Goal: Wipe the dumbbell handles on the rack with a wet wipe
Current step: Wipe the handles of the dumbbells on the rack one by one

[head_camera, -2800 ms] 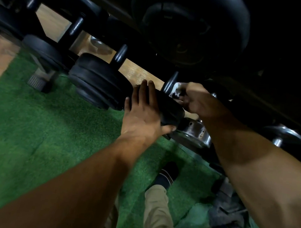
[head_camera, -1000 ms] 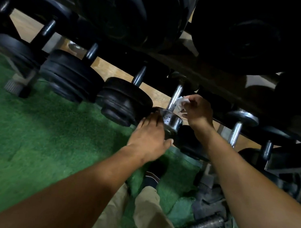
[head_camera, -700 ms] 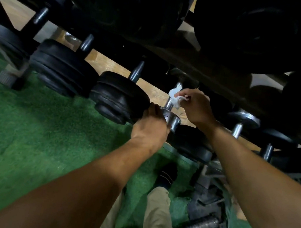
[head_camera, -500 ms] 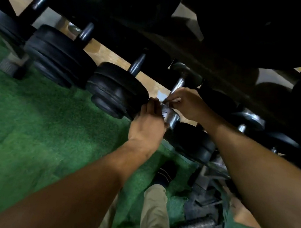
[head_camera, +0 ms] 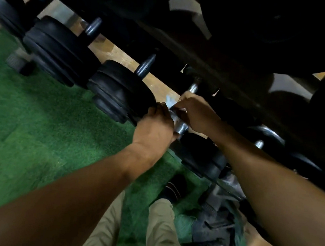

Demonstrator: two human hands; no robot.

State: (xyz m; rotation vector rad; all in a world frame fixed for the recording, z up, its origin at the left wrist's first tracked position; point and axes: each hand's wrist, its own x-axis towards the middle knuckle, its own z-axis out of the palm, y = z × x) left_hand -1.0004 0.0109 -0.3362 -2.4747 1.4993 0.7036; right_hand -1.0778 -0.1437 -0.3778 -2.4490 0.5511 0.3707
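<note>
Fingers of the right hand (head_camera: 196, 115) pinch a crumpled white wet wipe (head_camera: 169, 101) against the chrome dumbbell handle (head_camera: 190, 89), mostly hiding it. Just beside, the left hand (head_camera: 154, 130) cups the shiny steel dumbbell head (head_camera: 180, 126), its fingertips blurred.

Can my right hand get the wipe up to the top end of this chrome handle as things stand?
Probably yes. The right hand holds the wet wipe low on the chrome handle, and the bare stretch above looks open; the dark shelf overhead may crowd the top.
</note>
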